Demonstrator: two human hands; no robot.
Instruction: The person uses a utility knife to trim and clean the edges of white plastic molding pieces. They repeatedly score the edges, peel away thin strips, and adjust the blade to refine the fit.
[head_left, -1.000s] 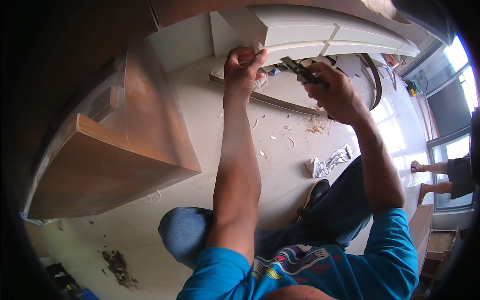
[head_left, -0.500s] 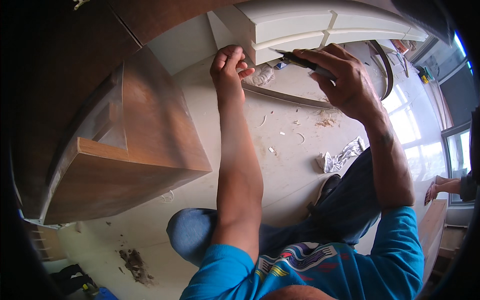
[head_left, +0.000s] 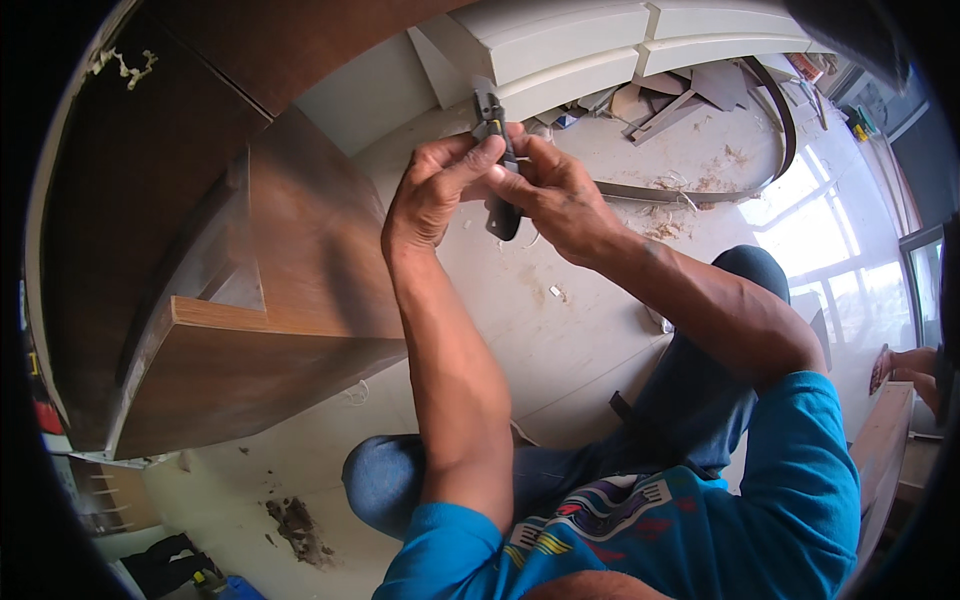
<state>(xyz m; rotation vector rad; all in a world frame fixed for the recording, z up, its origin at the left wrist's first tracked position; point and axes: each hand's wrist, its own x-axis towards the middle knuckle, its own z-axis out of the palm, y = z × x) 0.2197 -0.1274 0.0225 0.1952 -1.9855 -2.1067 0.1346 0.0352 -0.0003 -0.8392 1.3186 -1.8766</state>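
Observation:
In front of the white drawer unit, both my hands meet on a black utility knife [head_left: 503,220]. The knife stands roughly upright in view, its grey metal end toward the drawers and its black handle end hanging below my fingers. My left hand [head_left: 430,195] is closed on its left side, the thumb pressed on the body. From the right, my right hand [head_left: 568,205] pinches the same knife with thumb and fingers. My fingers cover the knife's middle. Behind the hands, a long dark flexible strip [head_left: 720,196] curves across the floor.
A brown wooden cabinet [head_left: 290,350] with a projecting corner stands close on my left. The white drawer unit [head_left: 570,60] lies ahead. Offcuts [head_left: 665,105] and shavings litter the pale floor. At far right are another person's feet [head_left: 880,368] beside a wooden board [head_left: 885,440].
My right hand has moved left with the knife and met my left hand, which now grips it too. The knife has turned from slanting to nearly upright. My right knee has risen.

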